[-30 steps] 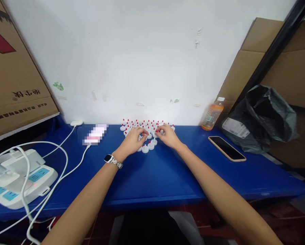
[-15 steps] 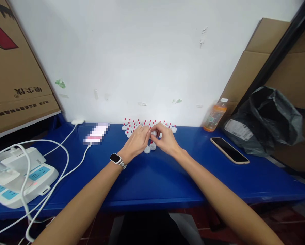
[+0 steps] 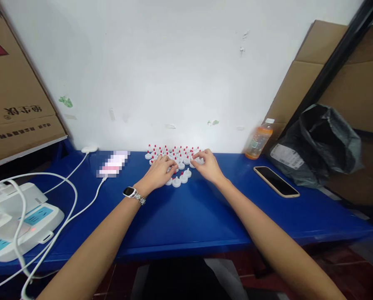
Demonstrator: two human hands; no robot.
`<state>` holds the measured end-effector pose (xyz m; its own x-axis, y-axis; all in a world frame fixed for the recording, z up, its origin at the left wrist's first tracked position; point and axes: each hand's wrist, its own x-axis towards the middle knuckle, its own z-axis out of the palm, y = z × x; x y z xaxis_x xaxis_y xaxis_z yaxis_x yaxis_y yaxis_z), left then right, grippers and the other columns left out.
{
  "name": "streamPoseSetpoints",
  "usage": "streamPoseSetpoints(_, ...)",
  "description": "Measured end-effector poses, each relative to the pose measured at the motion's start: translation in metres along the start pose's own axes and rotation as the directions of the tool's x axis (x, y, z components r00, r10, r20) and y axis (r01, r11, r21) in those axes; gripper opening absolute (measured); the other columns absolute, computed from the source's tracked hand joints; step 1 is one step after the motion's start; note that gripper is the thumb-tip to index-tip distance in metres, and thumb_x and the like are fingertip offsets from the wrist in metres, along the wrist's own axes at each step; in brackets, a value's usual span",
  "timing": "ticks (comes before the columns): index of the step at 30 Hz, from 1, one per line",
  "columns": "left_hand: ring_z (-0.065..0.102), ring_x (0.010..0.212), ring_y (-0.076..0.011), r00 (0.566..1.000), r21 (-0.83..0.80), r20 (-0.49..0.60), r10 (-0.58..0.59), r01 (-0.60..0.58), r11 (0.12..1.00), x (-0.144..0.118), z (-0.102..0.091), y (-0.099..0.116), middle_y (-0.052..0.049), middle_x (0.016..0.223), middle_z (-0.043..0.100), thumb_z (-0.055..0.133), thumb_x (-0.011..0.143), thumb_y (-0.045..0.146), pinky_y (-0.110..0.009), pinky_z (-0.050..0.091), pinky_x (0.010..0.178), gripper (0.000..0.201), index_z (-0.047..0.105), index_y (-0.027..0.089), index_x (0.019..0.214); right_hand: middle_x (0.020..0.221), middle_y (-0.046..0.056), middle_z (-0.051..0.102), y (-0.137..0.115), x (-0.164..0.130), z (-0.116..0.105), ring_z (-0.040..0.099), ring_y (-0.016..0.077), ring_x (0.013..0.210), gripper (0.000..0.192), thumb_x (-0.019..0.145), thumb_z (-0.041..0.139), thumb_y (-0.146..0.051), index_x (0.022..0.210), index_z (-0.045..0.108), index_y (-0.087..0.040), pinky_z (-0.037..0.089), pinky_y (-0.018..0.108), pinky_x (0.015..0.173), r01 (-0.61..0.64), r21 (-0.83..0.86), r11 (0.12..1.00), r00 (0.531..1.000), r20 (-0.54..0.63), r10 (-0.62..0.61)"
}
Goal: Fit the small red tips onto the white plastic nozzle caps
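Observation:
Several white plastic caps with nozzles (image 3: 176, 182), many with small red tips, stand in a cluster on the blue table by the wall. My left hand (image 3: 159, 171), a watch on its wrist, bends over the cluster's left front. Its thumb and fingers are drawn together beside a red tip; what they hold, if anything, is hidden. At the cluster's right side, my right hand (image 3: 207, 167) curls its thumb and forefinger around a white cap (image 3: 199, 160), low over the table. A few caps sit in front, between the hands.
On the left lie a power strip (image 3: 46, 227) with white cables and a pixelated phone (image 3: 114, 163). To the right are an orange drink bottle (image 3: 257, 141), a phone (image 3: 276, 181) and a dark plastic bag (image 3: 320, 146). Cardboard boxes (image 3: 21, 83) flank the table.
My hands were together over the caps and have moved apart, the left to the left and the right to the right. More caps show between them. The view has shifted slightly.

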<state>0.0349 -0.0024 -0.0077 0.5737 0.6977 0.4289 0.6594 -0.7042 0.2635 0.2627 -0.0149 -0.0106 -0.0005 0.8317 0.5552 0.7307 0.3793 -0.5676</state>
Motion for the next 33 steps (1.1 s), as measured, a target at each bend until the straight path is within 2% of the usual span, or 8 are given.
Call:
streamPoseSetpoints(4, 0.052, 0.096, -0.0242, 1.0, -0.03, 0.002, 0.001, -0.001, 1.0, 0.0, 0.002, 0.004, -0.007, 0.093, 0.058, 0.035, 0.101, 0.04, -0.042, 0.042, 0.092, 0.039, 0.069, 0.022, 0.097, 0.071, 0.0, 0.064, 0.014, 0.002, 0.007, 0.057, 0.0139, 0.065, 0.015, 0.082, 0.061, -0.027, 0.089, 0.069, -0.017, 0.042, 0.026, 0.064, -0.075, 0.047, 0.996, 0.981, 0.184, 0.065)
streamPoseSetpoints(9, 0.051, 0.094, -0.0245, 1.0, -0.07, 0.014, -0.008, 0.009, 0.998, 0.0, 0.008, 0.011, -0.008, 0.092, 0.058, 0.039, 0.1, 0.042, -0.043, 0.042, 0.091, 0.037, 0.069, 0.021, 0.093, 0.077, 0.001, 0.071, 0.019, 0.003, 0.014, 0.061, 0.0129, 0.067, 0.014, 0.08, 0.064, -0.025, 0.089, 0.072, -0.017, 0.043, 0.023, 0.063, -0.093, 0.015, 0.996, 0.97, 0.228, 0.087)
streamPoseSetpoints(12, 0.051, 0.093, -0.0242, 1.0, -0.066, 0.012, -0.006, 0.007, 0.998, 0.0, 0.011, 0.013, -0.007, 0.091, 0.057, 0.039, 0.1, 0.041, -0.043, 0.042, 0.091, 0.036, 0.068, 0.022, 0.091, 0.075, 0.002, 0.072, 0.018, 0.004, 0.014, 0.062, 0.0131, 0.066, 0.016, 0.081, 0.063, -0.027, 0.086, 0.073, -0.016, 0.044, 0.023, 0.062, -0.102, 0.074, 0.992, 0.966, 0.246, 0.081)
streamPoseSetpoints(16, 0.051, 0.091, -0.0243, 1.0, -0.059, 0.009, 0.0, 0.001, 0.998, 0.001, 0.011, 0.014, -0.007, 0.089, 0.058, 0.039, 0.1, 0.041, -0.042, 0.042, 0.087, 0.036, 0.068, 0.022, 0.089, 0.07, 0.001, 0.069, 0.018, 0.007, 0.007, 0.061, 0.0134, 0.063, 0.02, 0.083, 0.061, -0.032, 0.088, 0.073, -0.016, 0.045, 0.024, 0.062, -0.122, 0.096, 0.988, 0.974, 0.201, 0.101)
streamPoseSetpoints(20, 0.051, 0.091, -0.0244, 1.0, -0.047, 0.011, 0.001, -0.001, 0.999, 0.002, 0.011, 0.017, -0.007, 0.09, 0.058, 0.036, 0.101, 0.036, -0.042, 0.042, 0.089, 0.038, 0.07, 0.023, 0.092, 0.073, 0.002, 0.069, 0.018, 0.012, 0.004, 0.063, 0.0177, 0.07, 0.029, 0.082, 0.063, -0.046, 0.092, 0.072, -0.021, 0.044, 0.028, 0.065, -0.233, -0.105, 0.967, 0.969, 0.066, 0.24)
streamPoseSetpoints(26, 0.051, 0.094, -0.0258, 0.999, -0.033, 0.024, -0.027, 0.028, 0.999, 0.002, 0.012, 0.022, -0.008, 0.091, 0.058, 0.034, 0.102, 0.034, -0.043, 0.042, 0.088, 0.039, 0.069, 0.022, 0.091, 0.088, 0.004, 0.072, 0.01, 0.018, 0.01, 0.065, 0.0228, 0.082, 0.017, 0.08, 0.066, -0.04, 0.088, 0.074, -0.027, 0.044, 0.032, 0.07, -0.278, -0.306, 0.911, 0.946, 0.076, 0.314)
streamPoseSetpoints(29, 0.051, 0.095, -0.0255, 1.0, -0.038, 0.007, -0.03, 0.03, 0.999, 0.002, 0.01, 0.022, -0.008, 0.093, 0.059, 0.035, 0.102, 0.033, -0.043, 0.042, 0.089, 0.036, 0.068, 0.021, 0.092, 0.092, 0.004, 0.07, 0.001, 0.016, 0.006, 0.065, 0.0212, 0.083, 0.017, 0.084, 0.062, -0.035, 0.094, 0.072, -0.026, 0.045, 0.031, 0.071, -0.207, -0.277, 0.938, 0.973, 0.041, 0.227)
streamPoseSetpoints(33, 0.052, 0.096, -0.0246, 0.993, -0.054, -0.109, -0.046, 0.041, 0.998, 0.002, 0.003, 0.024, -0.007, 0.096, 0.06, 0.036, 0.102, 0.034, -0.042, 0.042, 0.09, 0.031, 0.062, 0.02, 0.092, 0.113, 0.007, 0.065, -0.017, 0.005, -0.003, 0.062, 0.0211, 0.099, 0.019, 0.092, 0.051, -0.031, 0.103, 0.065, -0.024, 0.046, 0.032, 0.081, 0.084, -0.157, 0.984, 0.993, -0.064, -0.095)
